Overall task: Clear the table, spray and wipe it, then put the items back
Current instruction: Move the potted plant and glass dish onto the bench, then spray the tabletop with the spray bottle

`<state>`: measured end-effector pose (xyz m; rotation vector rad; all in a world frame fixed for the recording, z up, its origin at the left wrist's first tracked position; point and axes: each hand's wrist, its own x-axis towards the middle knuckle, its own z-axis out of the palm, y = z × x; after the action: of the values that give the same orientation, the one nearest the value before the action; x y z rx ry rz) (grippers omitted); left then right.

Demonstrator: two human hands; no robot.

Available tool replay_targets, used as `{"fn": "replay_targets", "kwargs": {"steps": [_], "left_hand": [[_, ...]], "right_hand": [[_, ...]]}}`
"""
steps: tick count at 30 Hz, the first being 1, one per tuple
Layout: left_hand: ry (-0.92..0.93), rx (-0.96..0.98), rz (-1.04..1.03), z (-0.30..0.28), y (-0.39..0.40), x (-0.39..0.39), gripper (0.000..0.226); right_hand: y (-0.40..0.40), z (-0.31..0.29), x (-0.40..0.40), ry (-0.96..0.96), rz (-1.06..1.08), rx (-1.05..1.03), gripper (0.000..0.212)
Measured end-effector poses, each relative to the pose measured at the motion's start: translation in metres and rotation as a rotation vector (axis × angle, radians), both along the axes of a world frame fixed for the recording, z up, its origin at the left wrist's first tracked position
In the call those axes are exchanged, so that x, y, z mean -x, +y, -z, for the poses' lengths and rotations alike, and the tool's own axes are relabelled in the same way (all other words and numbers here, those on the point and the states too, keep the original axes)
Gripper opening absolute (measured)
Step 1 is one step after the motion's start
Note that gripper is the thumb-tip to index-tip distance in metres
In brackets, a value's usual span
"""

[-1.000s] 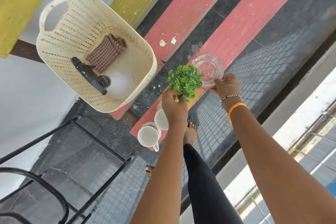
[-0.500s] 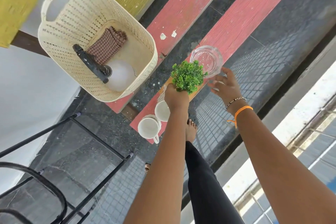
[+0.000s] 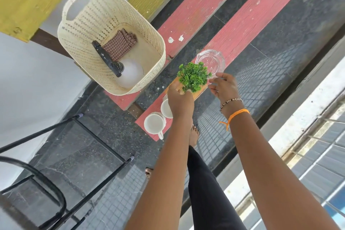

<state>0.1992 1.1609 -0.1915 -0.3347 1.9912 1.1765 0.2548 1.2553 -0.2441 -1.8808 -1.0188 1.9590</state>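
Observation:
A small green plant [image 3: 194, 76] stands on a wooden board [image 3: 201, 91] on the near red plank of the slatted table [image 3: 252, 18]. My left hand [image 3: 180, 99] grips the plant at its base, which the hand hides. Just beyond the plant sits a clear glass dish [image 3: 210, 59]. To the right of the plant, my right hand [image 3: 224, 86] hovers with loose, spread fingers whose tips are at the dish's near rim. It holds nothing. Two white cups [image 3: 154, 123] stand at the plank's near end, the second cup [image 3: 166, 108] partly under my left wrist.
A cream perforated basket [image 3: 158, 43] sits on the left red plank with a spray bottle [image 3: 128, 74] and a folded checked cloth [image 3: 119, 45] inside. Yellow planks lie further left. A black metal chair frame [image 3: 104, 145] stands at the lower left. Dark floor shows between the slats.
My right hand let go of the glass dish, which now rests on the plank, and drew back slightly. My left hand keeps its grip on the plant.

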Motion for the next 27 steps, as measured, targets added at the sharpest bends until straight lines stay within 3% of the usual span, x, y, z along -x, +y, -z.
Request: {"fn": "replay_targets", "kwargs": {"steps": [4, 8, 14, 27], "left_hand": [[0.015, -0.072, -0.018, -0.025, -0.020, -0.001, 0.027], [-0.035, -0.129, -0.074, -0.050, -0.050, 0.005, 0.023], [0.009, -0.288, -0.334, -0.100, -0.117, 0.027, 0.019], [0.329, -0.473, -0.842, -0.202, -0.378, 0.004, 0.022]], "right_hand": [[-0.016, -0.036, 0.008, 0.061, -0.090, -0.085, 0.022], [-0.040, -0.075, 0.023, 0.117, -0.207, -0.114, 0.024], [-0.104, -0.133, 0.054, 0.240, -0.473, -0.124, 0.024], [-0.354, -0.230, 0.091, 0.480, -1.067, -0.135, 0.025]]}}
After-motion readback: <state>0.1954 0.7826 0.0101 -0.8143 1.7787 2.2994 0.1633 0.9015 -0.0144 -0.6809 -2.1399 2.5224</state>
